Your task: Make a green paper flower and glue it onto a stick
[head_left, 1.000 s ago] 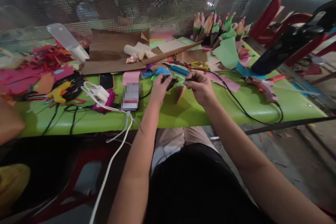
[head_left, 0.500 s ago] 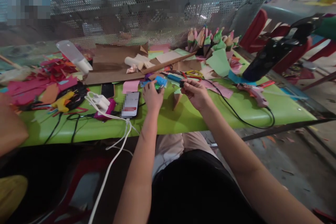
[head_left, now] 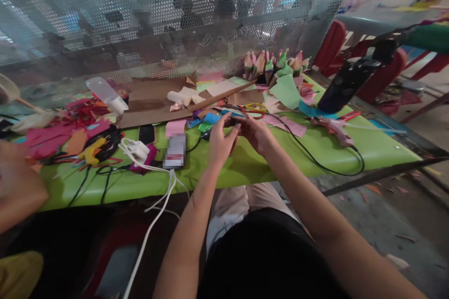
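Observation:
My left hand (head_left: pixel 220 139) and my right hand (head_left: pixel 258 133) meet above the near middle of the table. Their fingers curl toward each other around a small dark thing (head_left: pixel 234 122), mostly hidden, whose kind I cannot make out. Just beyond the fingertips a strip of blue (head_left: pixel 234 113) shows. Left of my left hand lie crumpled blue plastic (head_left: pixel 212 118) and a bright green piece (head_left: pixel 204 127). Red-handled scissors (head_left: pixel 255 113) rest behind my right hand.
A phone (head_left: pixel 175 150) with a white cable lies on the green table (head_left: pixel 245 175). A pink glue gun (head_left: pixel 339 131) and a dark bottle (head_left: pixel 347 85) stand right; a yellow glue gun (head_left: pixel 93 152) lies left. Paper cones (head_left: pixel 270 63) stand behind. Another person's arm (head_left: pixel 19 182) reaches in.
My left hand has left the blue and green pieces and moved right to meet my right hand. The folded brown paper between them is now out of sight. The view has shifted slightly.

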The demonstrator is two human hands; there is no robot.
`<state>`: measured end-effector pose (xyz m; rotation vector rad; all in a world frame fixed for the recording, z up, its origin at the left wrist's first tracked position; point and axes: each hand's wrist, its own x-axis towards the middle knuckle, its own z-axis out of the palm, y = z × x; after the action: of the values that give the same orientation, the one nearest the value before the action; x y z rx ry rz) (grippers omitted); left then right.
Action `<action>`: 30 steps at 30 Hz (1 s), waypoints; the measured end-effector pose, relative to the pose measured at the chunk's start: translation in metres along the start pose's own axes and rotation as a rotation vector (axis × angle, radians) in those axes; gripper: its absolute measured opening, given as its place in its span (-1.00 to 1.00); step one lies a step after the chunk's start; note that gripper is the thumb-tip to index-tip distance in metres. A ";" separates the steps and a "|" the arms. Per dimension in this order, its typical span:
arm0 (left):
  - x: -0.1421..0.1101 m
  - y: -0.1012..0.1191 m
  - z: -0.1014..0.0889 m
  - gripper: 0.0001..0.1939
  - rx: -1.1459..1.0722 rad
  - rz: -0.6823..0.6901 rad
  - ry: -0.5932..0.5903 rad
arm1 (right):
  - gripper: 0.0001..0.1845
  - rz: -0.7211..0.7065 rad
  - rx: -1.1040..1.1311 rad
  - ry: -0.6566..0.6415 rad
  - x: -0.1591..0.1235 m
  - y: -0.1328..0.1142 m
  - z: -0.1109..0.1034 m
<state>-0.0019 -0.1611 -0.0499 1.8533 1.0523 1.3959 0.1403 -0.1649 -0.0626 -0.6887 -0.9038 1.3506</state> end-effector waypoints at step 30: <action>0.005 -0.031 0.003 -0.81 -0.153 -0.078 0.253 | -0.63 0.075 -0.012 -0.061 -0.001 -0.004 -0.003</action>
<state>-0.0061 -0.1412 -0.0739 1.5396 1.0928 1.6466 0.1445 -0.1660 -0.0606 -0.6992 -0.9436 1.4403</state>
